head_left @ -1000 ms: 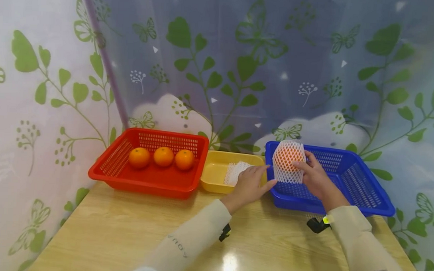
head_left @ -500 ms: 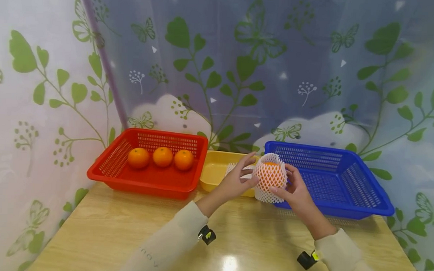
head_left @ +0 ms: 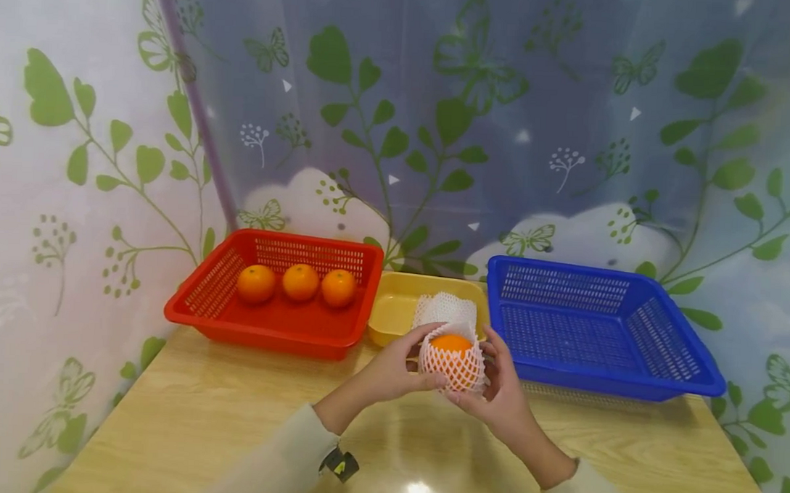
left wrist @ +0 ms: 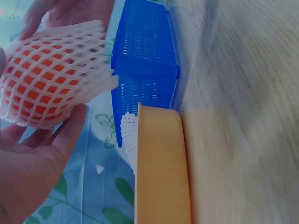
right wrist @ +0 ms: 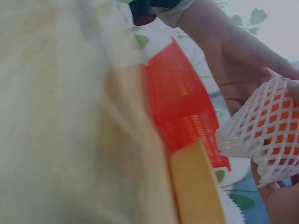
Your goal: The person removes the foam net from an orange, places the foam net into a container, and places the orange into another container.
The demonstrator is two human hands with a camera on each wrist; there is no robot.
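Note:
Both hands hold an orange (head_left: 450, 344) wrapped in a white foam net sleeve (head_left: 454, 372), low in front of the yellow tray. My left hand (head_left: 397, 368) grips it from the left, thumb across the near side. From the right, my right hand (head_left: 504, 395) holds it with its thumb at the lower front. The sleeve's upper end gapes, and the orange's bare top shows there in the head view. In the left wrist view, the net's loose end (left wrist: 100, 70) sticks out past the fruit.
A red basket (head_left: 268, 332) with three bare oranges (head_left: 300, 282) stands at the left. Between the baskets is a yellow tray (head_left: 392, 315) holding white foam nets (head_left: 446, 310). A blue basket (head_left: 599, 380) stands at the right, and a patterned curtain (head_left: 399, 130) hangs behind.
The right hand has carried the netted orange left and nearer from over the blue basket. The left hand has come off the yellow tray and now grips the fruit too. The sleeve's open end now faces up.

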